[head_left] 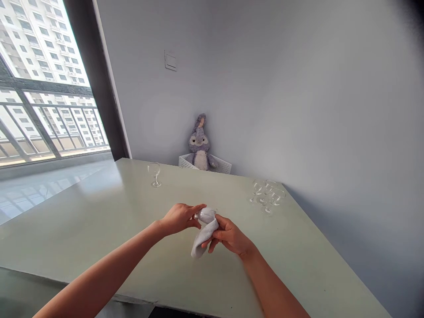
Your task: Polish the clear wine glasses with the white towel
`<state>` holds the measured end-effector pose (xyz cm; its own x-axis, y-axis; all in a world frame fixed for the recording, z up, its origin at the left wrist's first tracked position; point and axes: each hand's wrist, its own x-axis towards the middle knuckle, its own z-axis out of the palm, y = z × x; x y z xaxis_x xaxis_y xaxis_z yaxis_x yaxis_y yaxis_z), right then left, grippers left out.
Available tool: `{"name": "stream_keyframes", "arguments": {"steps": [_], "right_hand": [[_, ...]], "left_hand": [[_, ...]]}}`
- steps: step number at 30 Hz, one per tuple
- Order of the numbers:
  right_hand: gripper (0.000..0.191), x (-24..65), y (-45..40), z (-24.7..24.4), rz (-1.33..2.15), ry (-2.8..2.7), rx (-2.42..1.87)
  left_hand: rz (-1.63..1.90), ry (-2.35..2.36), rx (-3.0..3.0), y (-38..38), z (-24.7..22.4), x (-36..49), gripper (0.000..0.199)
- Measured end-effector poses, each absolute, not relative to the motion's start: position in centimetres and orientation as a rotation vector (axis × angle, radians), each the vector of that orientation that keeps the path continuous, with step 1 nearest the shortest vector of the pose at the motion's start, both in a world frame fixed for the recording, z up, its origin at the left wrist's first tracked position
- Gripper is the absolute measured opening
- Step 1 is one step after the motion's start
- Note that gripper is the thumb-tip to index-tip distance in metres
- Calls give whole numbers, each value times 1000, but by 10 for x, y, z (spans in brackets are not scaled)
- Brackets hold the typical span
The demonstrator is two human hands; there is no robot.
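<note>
Over the middle of the table, my left hand [181, 218] grips a small stemmed glass [207, 214], which is tilted on its side with its rim toward the right. My right hand [228, 235] pinches a light grey cloth [202, 240] at the glass's rim. Part of the cloth appears to be inside the bowl, and the rest hangs down below the glass. The fingertips of my left hand are around the stem and base end.
One stemmed glass [155, 175] stands at the back left of the pale green table [132, 247]. Several more glasses [274, 197] stand close together at the right. Behind the table's far edge, a plush rabbit [200, 150] sits in a white basket [222, 165] by the wall.
</note>
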<state>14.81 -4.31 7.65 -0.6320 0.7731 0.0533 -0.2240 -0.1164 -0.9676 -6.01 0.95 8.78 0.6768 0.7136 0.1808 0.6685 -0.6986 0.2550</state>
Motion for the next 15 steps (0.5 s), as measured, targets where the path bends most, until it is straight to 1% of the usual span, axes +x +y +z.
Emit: {"name": "stream_keyframes", "arguments": {"steps": [3, 6, 8, 11, 13, 15], "right_hand": [[28, 142, -39, 66, 1640, -1505, -797], [23, 138, -32, 56, 1547, -1422, -860], [24, 137, -29, 52, 1565, -1279, -822], [28, 139, -25, 50, 1644, -1061, -729], [30, 141, -25, 50, 1695, -1044, -714], [31, 145, -27, 54, 1699, -1169, -755]], "left_hand": [[286, 1154, 2730, 3, 93, -56, 52], [207, 1301, 2809, -6, 92, -46, 50], [239, 1384, 2922, -11, 91, -41, 48], [415, 1376, 3109, -13, 91, -38, 43], [477, 1309, 3128, -12, 93, -39, 40], [484, 1267, 3018, -11, 95, -41, 36]]}}
